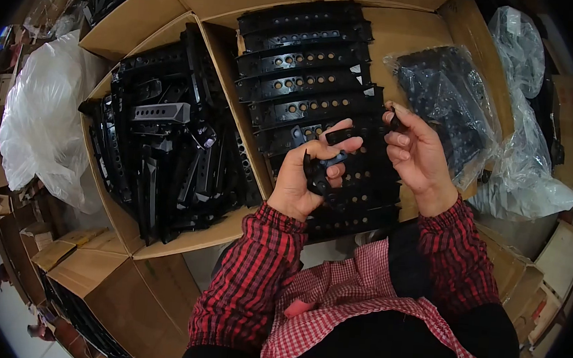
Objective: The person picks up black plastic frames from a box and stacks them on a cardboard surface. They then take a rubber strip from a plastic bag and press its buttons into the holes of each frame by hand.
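My left hand [294, 183] is closed around several small black plastic parts [316, 172], whose exact kind I cannot make out. To its right and slightly higher, my right hand [421, 154] pinches a small dark piece [392, 116] between thumb and forefinger. Both hands are above a row of long black plastic strips with round holes [301, 84], stacked side by side in a cardboard box. The hands and the parts in them hide some of the nearer strips.
Left of a cardboard divider [229, 100], jumbled black and grey plastic parts [164, 113] fill a compartment. A clear bag of black parts [444, 100] lies at the right. White plastic sheeting [46, 116] hangs at the left; another cardboard box [136, 295] stands below.
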Tool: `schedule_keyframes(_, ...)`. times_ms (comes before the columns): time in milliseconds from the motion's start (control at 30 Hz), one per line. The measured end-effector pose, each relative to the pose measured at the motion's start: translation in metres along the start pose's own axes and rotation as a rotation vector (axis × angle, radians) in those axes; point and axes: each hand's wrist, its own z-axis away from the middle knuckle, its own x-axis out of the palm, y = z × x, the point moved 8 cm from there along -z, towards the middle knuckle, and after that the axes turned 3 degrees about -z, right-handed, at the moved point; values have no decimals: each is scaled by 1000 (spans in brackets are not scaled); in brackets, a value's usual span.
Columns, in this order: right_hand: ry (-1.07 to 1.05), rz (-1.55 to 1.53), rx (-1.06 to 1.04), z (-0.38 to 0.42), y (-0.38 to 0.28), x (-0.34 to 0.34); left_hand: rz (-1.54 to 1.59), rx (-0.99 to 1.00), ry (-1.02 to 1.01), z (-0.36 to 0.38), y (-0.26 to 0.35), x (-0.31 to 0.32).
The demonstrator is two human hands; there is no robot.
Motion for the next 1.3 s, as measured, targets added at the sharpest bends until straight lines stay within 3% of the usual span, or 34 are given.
schedule_keyframes(167,-36,7,0,-2,0,2,29,-12,9,-2,1,-4)
schedule_keyframes(367,66,81,-52,-5,-4,1,6,-18,43,-2,6,-7)
schedule_keyframes(567,150,423,-111,-9,-15,5,-188,48,214,1,24,-11)
schedule_keyframes(633,107,578,-98,-18,-12,5,-414,52,319,2,34,-21)
schedule_keyframes(767,32,715,-173,-44,-8,14,-631,84,337,4,63,-17)
schedule_keyframes(833,-98,873,-307,-65,-8,22,-796,195,483,2,85,-24)
schedule_keyframes(900,-128,905,-366,-86,-9,31,-964,302,501,-17,108,-35)
schedule_keyframes(967,-126,1176,-525,-109,-19,44,-1143,464,539,-37,140,-24)
schedule_keyframes(1033,-114,1188,-637,-141,-21,36,-1428,470,639,-69,177,-29)
schedule_keyframes(1100,-73,1390,-812,-158,-25,45,-1657,443,824,-97,205,-42)
schedule_keyframes(1133,-51,1428,-808,-167,-23,45,-1657,447,822,-108,213,-46)
schedule_keyframes(1200,-54,1492,-860,-173,-17,49,-1917,285,883,-122,218,-51)
schedule_keyframes(1300,-43,1603,-906,-175,-10,51,-1872,285,935,-119,219,-53)
